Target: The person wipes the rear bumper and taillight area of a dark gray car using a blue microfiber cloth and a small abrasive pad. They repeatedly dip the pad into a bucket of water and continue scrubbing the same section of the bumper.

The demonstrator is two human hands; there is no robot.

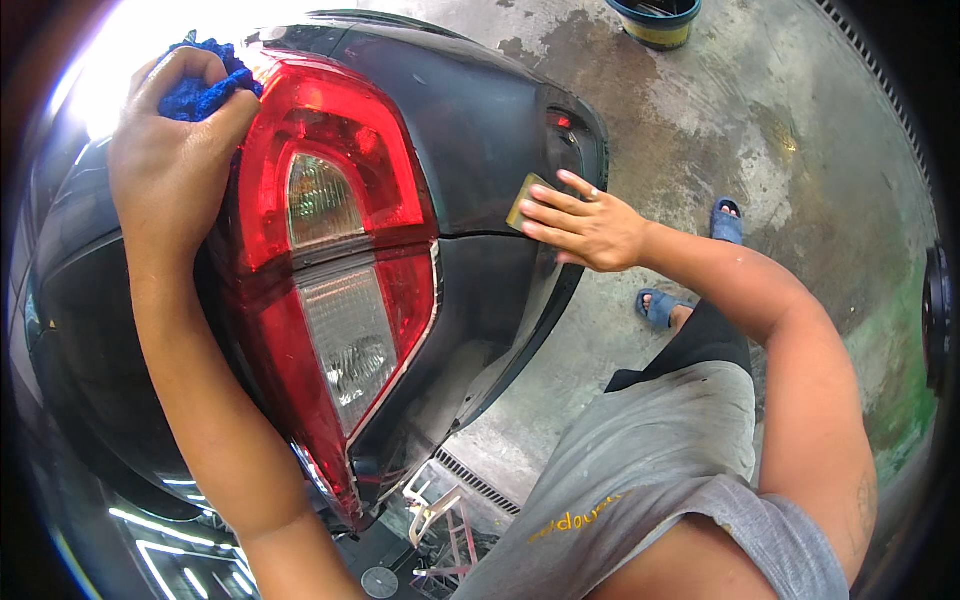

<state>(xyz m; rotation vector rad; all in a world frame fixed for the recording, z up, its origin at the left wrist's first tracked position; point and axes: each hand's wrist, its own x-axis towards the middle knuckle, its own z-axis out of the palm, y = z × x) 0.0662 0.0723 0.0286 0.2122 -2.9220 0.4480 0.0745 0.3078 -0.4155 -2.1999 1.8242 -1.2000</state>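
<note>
— Up top, left hand (170, 150) closed around a blue microfibre cloth (205, 85), fingers curled over it, cloth bunched in the palm and pressed against the upper edge of the red tail lamp (340, 260).

— And the right?

— Right hand (585, 228) laid flat on the dark car body (480, 130), just beside the lamp's right edge, fingers stretched out and slightly spread. Under the fingertips, a small yellowish sponge pad (524, 200), pushed against the panel rather than pinched; only one corner showing.

— Position of that pad on the car?

— Right above the thin seam line running from the lamp across the panel, below a small red marker light (562, 122).

— Anything else around?

— Wet, stained concrete floor (760, 130) beyond the car. A round tub with a yellow band (655, 22) at the far edge of the floor. Blue sandals (727, 220) on both feet, well below the right forearm. A drain grate (475, 480) in the floor near the bumper. Grey shirt at the lower right. Glare from bright light on the glass beside the cloth.
</note>
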